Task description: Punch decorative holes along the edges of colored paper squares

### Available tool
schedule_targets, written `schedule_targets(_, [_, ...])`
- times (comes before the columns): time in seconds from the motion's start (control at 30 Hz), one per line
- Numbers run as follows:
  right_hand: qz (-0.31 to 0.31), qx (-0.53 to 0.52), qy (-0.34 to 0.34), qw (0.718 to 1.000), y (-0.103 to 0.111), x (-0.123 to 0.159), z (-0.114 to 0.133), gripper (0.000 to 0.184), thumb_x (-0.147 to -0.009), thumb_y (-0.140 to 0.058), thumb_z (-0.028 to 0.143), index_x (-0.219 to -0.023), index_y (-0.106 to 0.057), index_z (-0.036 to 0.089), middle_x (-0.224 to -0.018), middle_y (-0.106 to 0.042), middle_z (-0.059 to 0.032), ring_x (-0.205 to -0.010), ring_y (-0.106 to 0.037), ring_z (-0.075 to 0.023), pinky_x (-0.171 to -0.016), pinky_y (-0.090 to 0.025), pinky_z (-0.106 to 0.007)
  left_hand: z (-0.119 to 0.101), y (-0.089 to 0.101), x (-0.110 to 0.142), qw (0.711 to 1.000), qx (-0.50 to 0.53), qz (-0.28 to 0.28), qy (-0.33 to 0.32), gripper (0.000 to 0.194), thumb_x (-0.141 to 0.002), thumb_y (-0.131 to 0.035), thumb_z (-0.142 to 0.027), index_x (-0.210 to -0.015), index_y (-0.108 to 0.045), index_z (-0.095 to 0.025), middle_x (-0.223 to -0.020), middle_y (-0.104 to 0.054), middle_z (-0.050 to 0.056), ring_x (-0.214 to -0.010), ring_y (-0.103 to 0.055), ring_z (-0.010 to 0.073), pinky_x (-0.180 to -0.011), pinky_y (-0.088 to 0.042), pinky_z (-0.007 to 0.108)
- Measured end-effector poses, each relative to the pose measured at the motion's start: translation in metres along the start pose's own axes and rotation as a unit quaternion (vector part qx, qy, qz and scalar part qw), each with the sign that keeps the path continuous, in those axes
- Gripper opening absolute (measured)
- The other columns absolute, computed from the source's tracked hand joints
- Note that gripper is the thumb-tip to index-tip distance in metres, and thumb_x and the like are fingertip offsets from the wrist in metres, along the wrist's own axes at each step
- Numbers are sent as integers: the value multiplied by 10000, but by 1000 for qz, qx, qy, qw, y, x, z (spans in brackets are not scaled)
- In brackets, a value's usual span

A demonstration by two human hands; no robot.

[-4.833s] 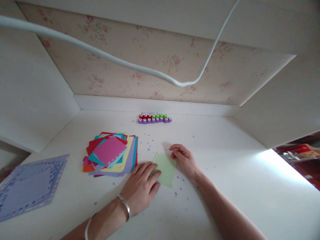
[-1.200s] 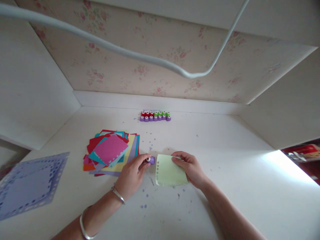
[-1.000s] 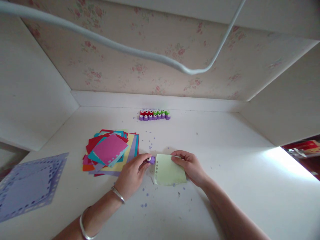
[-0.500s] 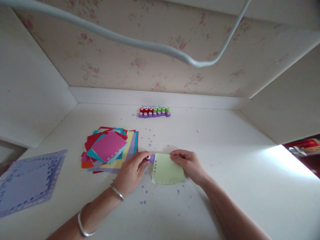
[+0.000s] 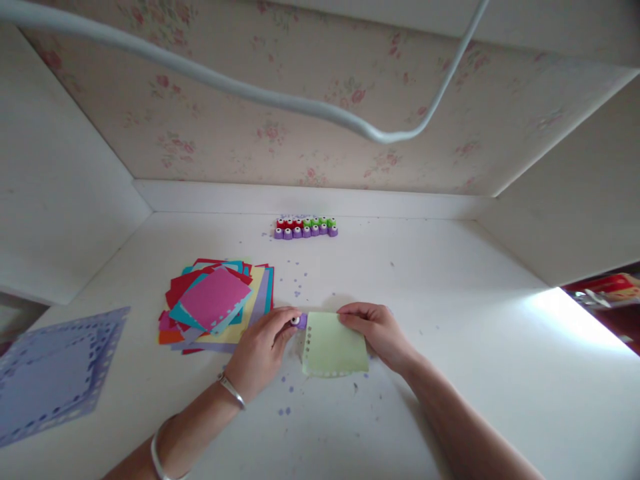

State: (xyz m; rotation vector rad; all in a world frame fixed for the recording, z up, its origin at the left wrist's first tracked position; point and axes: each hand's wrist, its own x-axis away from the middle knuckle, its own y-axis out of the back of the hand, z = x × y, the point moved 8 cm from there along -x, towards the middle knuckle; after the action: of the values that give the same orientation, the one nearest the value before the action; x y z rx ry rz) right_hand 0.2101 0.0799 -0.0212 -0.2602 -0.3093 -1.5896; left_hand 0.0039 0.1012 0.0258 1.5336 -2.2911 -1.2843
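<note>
My left hand (image 5: 261, 347) grips a small purple craft punch (image 5: 301, 321) with a white button, its fingers closed around it. The punch meets the upper left corner of a light green square of paper (image 5: 336, 343). Small holes run down the paper's left edge, and more line its bottom edge. My right hand (image 5: 377, 332) pinches the paper's upper right side between thumb and fingers. The fingertips beneath the sheet are hidden.
Red, green and purple craft punches (image 5: 306, 232) stand in rows near the back wall. Left of my hands lies a pile of coloured paper (image 5: 215, 300). Purple punched sheets (image 5: 55, 373) lie at far left. Tiny purple cut-outs (image 5: 285, 411) dot the white table. A white cable (image 5: 280, 100) hangs across the top.
The whole view has shifted slightly, with everything a little lower and to the left. Both hands keep the same hold on the punch and the green paper.
</note>
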Motion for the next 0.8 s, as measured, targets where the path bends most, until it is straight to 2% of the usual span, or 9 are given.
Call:
schedule_targets(0.5, [7, 19, -5, 1000, -1, -1, -2, 214, -756, -662, 343, -853, -729, 165, -742, -682, -37, -602, -553, -125, -552, -394, -246, -1, -2, 1, 1000, 1, 0, -31, 224, -925, -514, -194, -1137, -585, -213, -1110, -658, 51, -1039, -614, 164, -930, -491, 289])
schedule_targets(0.8, [6, 69, 8, 998, -1, 1, 4, 202, -769, -646, 339, -848, -733, 174, -732, -675, -27, -600, -536, -119, -551, -384, -242, -4, -3, 0, 999, -6, 3, -38, 231, -926, -507, -188, -1133, -606, -214, -1108, -653, 53, -1038, -608, 171, -924, -499, 309])
